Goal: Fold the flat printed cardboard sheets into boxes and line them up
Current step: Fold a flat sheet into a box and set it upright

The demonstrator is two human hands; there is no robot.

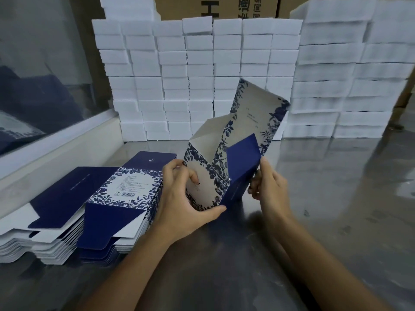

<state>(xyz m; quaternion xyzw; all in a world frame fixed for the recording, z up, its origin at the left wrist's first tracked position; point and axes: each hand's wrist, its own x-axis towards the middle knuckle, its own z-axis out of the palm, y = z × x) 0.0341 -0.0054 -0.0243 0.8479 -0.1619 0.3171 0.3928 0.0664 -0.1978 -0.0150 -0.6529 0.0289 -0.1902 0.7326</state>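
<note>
A: Where's your carton, and which way does it run?

B: Half-formed carton, held just off the counter between your two hands. Long axis tilts up and away to your right; open end with the floral lid flap at the far top, near end by your palms.

A: Grips?

B: Left hand clamped on the near lower corner: thumb under the bottom edge, fingers curled onto the white floral panel. Right hand pinches the right edge of the navy panel, fingertips tucked behind it. Both closed on the carton, neither free.

A: What does the next fold turn on?

B: My reading: the near end. It sits right at your left thumb, so that hand is nearer the bottom flaps; your right only steadies the side wall. Tube not yet squared, near end not yet closed.

A: Counts?

B: One carton in hand. Two stacks of flat printed sheets just left of your left hand, lying side by side; sheets per stack too many to count. No finished boxes lined up in view. Behind, a wall of white foam blocks, many columns, uncountable, and brown shipping cartons past them.
</note>
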